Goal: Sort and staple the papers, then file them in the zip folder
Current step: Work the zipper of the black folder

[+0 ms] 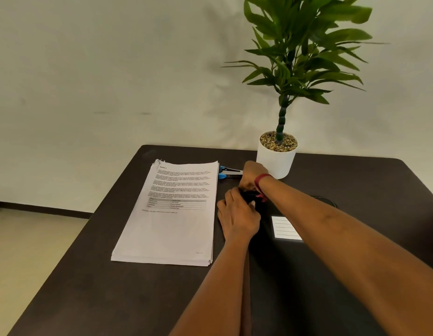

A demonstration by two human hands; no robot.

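A thick stack of printed papers (172, 214) lies on the dark table (113, 299), its top-left corner a little ruffled. A blue and silver stapler (228, 172) lies just beyond the stack's far right corner. The black zip folder (266, 248), with a white lined label (286, 227), lies right of the stack under my forearms. My left hand (238, 215) grips the folder's far left corner. My right hand (253, 177), with a red thread at the wrist, curls its fingers onto the same far edge just beyond. The fingertips are hidden.
A white pot (276, 161) with a tall green plant stands at the table's back edge, right behind my right hand. A dark cable loop (327, 201) lies right of my right arm. The table's left edge drops to the floor.
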